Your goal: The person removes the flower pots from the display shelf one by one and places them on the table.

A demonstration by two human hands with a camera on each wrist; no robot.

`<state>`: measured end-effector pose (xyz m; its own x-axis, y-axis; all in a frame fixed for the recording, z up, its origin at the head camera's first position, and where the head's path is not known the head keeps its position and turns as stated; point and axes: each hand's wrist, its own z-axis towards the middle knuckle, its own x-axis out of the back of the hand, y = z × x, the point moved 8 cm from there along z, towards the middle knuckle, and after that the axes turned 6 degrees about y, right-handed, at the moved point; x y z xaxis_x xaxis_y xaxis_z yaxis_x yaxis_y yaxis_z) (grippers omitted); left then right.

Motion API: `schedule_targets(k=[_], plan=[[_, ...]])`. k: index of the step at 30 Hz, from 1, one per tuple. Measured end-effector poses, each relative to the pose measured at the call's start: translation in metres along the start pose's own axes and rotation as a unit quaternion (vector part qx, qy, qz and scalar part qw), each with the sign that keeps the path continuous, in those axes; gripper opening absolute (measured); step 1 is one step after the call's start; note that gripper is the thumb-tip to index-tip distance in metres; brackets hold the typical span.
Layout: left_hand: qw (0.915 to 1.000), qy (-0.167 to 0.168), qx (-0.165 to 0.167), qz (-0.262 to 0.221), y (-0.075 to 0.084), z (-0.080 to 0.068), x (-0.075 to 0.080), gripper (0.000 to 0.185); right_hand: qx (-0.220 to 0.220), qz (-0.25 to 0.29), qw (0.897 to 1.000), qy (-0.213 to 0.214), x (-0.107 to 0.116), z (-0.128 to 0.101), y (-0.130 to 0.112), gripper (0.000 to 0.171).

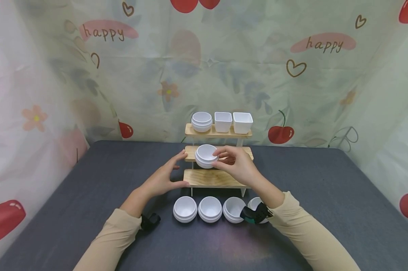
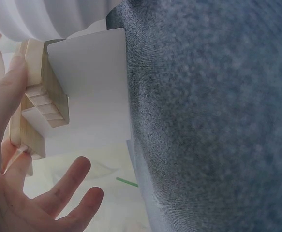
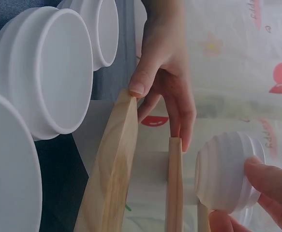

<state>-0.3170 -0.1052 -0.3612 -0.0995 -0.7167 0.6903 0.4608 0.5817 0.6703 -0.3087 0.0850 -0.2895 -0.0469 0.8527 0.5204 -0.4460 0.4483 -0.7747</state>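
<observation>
A three-tier wooden shelf (image 1: 210, 178) stands mid-table. My right hand (image 1: 217, 157) pinches a white ribbed round bowl (image 1: 205, 154) by its rim, just above the middle tier (image 1: 239, 150). The right wrist view shows that bowl (image 3: 228, 169) between my fingers (image 3: 271, 176), beside the middle board (image 3: 174, 188). My left hand (image 1: 181, 169) rests against the shelf's left end with fingers fairly straight, thumb on the bottom tier's edge (image 3: 111, 169) and fingertips by the middle tier. The left wrist view shows the thumb (image 2: 5, 96) on the wood (image 2: 39, 96).
The top tier carries a stack of round bowls (image 1: 202, 121) and two square cups (image 1: 223, 121) (image 1: 242, 122). Several round bowls (image 1: 185, 209) (image 1: 210, 209) (image 1: 233, 209) sit in a row on the dark grey table (image 1: 325, 195) before the shelf. Printed curtains hang behind and beside.
</observation>
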Motion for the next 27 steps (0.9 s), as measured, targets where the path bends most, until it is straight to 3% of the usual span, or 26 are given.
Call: schedule_targets(k=[6,27], plan=[[1.0000,0.001,-0.002,0.003,0.000,0.000,0.000,0.091,0.003,0.019,1.000,-0.007,-0.001,-0.003,0.000,0.024],[1.0000,0.002,-0.002,0.001,-0.001,0.000,0.000,0.092,-0.021,-0.011,1.000,-0.014,-0.001,-0.017,0.003,0.024]])
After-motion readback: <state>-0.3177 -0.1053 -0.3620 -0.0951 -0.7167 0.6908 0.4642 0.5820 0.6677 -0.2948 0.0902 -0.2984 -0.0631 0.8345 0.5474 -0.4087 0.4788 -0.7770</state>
